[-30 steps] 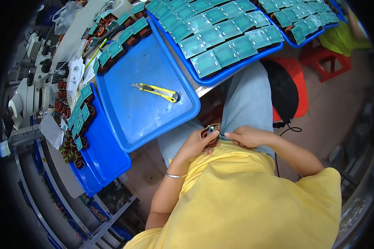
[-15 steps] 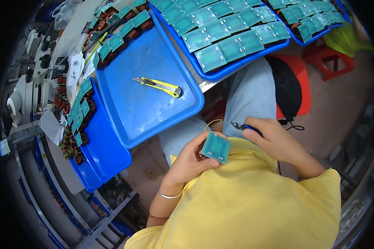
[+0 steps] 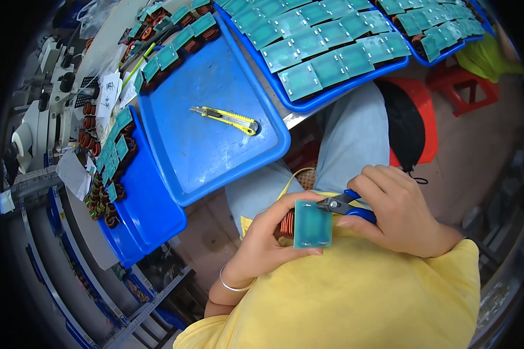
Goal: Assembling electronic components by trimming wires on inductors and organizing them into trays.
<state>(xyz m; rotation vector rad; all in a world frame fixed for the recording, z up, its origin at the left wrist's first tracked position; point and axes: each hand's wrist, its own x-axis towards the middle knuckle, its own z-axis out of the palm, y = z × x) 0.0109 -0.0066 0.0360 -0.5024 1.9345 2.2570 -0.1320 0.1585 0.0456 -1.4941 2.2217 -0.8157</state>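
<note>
My left hand (image 3: 268, 235) grips a copper-wound coil (image 3: 287, 224) with a square green circuit board (image 3: 313, 227) fixed on it. The board's face is turned up toward me, with small silvery solder spots near its top and bottom edges. In my right hand (image 3: 399, 209) is a pair of blue-handled side cutters (image 3: 344, 205). Their jaws lie at the board's upper right edge, by the top solder spot; whether they touch it I cannot tell. Both hands are over my lap, in front of the yellow garment.
On a blue tray (image 3: 174, 157) ahead lies a yellow utility knife (image 3: 227, 119). Rows of boards on coils fill another blue tray (image 3: 308, 106) beyond. More coils sit in the left blue tray (image 3: 157, 224). A red stool (image 3: 463, 90) and a person's bright sleeve (image 3: 483, 58) are at far right.
My right hand has brought the cutters left and down to the board, and their handles now show spread. My left hand has turned the board more upright, showing the copper winding.
</note>
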